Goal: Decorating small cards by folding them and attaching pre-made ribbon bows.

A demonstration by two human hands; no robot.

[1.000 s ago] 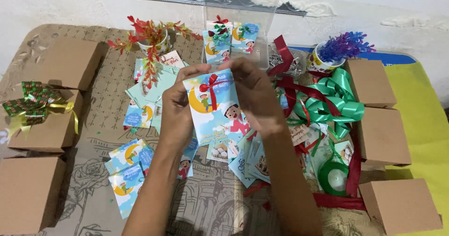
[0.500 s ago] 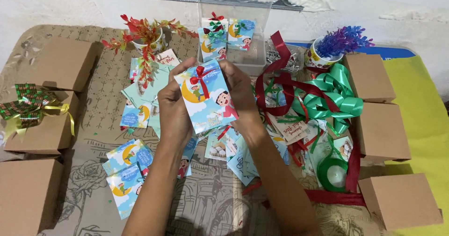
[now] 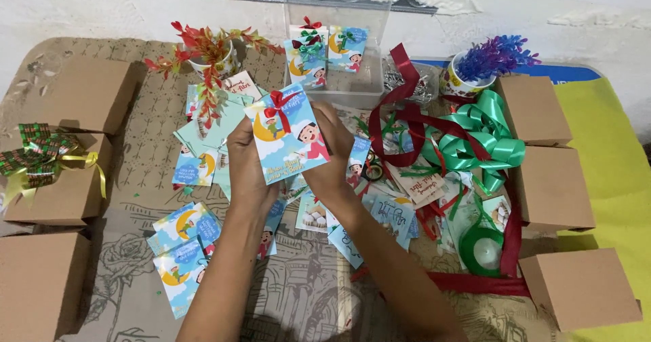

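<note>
Both hands hold one blue greeting card (image 3: 293, 138) up over the middle of the table. It shows a yellow moon and a cartoon child, and a small red ribbon bow (image 3: 277, 105) sits at its top left corner. My left hand (image 3: 245, 162) grips the card's left edge. My right hand (image 3: 333, 153) holds its right edge, fingers behind it. More cards of the same kind (image 3: 184, 244) lie scattered on the patterned cloth below and to the left.
A clear plastic box (image 3: 346, 50) holding bowed cards stands at the back. Brown cardboard boxes (image 3: 76, 96) line the left and right (image 3: 550, 187) sides. Red ribbon (image 3: 400, 118), green ribbon (image 3: 483, 135), a green spool (image 3: 483, 250) and two pots of artificial plants (image 3: 207, 50) lie around.
The card has tilted and dropped lower and leftward in my hands. My right hand moved from the bow at the top to the card's right edge.
</note>
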